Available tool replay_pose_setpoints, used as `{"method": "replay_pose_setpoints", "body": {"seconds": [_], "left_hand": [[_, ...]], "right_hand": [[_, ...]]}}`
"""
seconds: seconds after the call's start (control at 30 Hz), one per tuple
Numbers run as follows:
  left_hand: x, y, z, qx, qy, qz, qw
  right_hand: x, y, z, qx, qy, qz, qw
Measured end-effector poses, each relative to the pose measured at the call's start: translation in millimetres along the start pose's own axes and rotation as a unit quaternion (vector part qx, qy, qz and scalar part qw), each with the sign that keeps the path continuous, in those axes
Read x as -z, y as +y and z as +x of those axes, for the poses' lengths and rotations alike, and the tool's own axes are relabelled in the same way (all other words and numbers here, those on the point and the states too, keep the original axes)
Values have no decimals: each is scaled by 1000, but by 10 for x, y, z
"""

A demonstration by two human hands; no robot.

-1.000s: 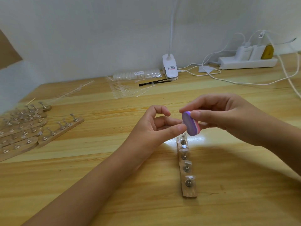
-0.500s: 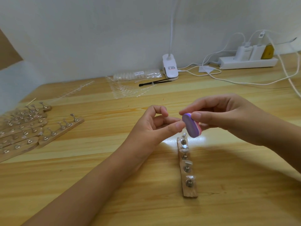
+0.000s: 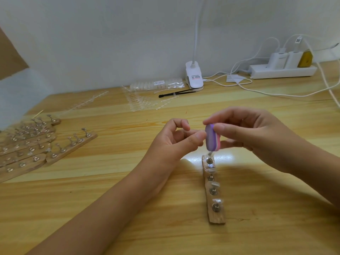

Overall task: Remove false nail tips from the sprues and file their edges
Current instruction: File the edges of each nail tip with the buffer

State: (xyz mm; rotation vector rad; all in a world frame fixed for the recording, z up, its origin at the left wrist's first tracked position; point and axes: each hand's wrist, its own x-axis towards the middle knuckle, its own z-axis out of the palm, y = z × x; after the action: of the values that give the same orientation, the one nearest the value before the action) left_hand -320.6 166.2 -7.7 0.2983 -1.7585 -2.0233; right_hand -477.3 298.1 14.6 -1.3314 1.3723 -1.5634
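Now R hand [image 3: 257, 137] grip clamps purple-pink buffer [image 3: 211, 138]; L hand [image 3: 173, 142] grip pinched, contents can't tell; lamp label [image 3: 195, 77] unreadable.

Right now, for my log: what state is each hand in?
Left hand: fingers curled in a pinch; contents cannot be told.
Right hand: grips the file.

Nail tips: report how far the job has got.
Done: three clear tips sit on the stands of the near wooden strip. In hand: the right grip holds the purple file block against the pinched fingertips of the left grip; any tip there is too small to see. Left: sprues of unremoved tips lie further back, beside a bag of tips.
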Motion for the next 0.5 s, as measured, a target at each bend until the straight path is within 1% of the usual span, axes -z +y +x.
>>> {"method": "replay_pose_setpoints", "body": {"seconds": [0.1, 0.2, 0.3, 0.4, 0.5], "left_hand": [[0, -4, 3, 5, 10, -12, 1000], [-1, -9, -4, 4, 4, -21, 1000], [-9, 2, -2, 4, 8, -29, 1000], [-14, 4, -5, 1, 5, -27, 1000], [-1, 13, -13, 1, 7, -27, 1000]], "right_hand": [[-1, 11, 6, 20, 59, 16, 998], [-26, -7, -1, 1, 17, 8, 1000], [-21, -9, -2, 23, 53, 16, 998], [-31, -21, -1, 18, 32, 13, 999], [-41, -24, -7, 45, 62, 23, 997]]}}
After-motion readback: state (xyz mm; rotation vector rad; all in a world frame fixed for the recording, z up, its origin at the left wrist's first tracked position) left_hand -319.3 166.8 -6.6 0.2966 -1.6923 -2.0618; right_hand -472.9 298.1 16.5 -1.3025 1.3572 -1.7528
